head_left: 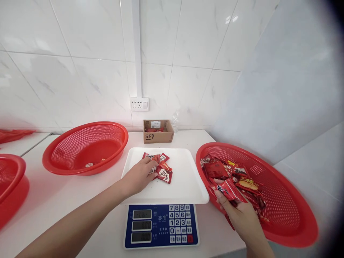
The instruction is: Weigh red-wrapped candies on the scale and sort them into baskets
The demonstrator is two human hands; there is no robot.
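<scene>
My left hand [139,175] rests on the white scale tray [185,186], fingers curled over a small pile of red snack packets [162,170]. My right hand [242,215] reaches into the red mesh basket [290,211] at the right and pinches a red packet [228,189] from the heap of red packets [236,175] inside it. The tray sits on a blue-faced electronic scale [161,225] with three displays and a keypad.
A second red basket [86,147], nearly bare with a few bits inside, stands at the left behind the scale. Another red basket [10,179] shows at the far left edge. A small cardboard box [158,132] sits against the tiled wall under a socket [139,104].
</scene>
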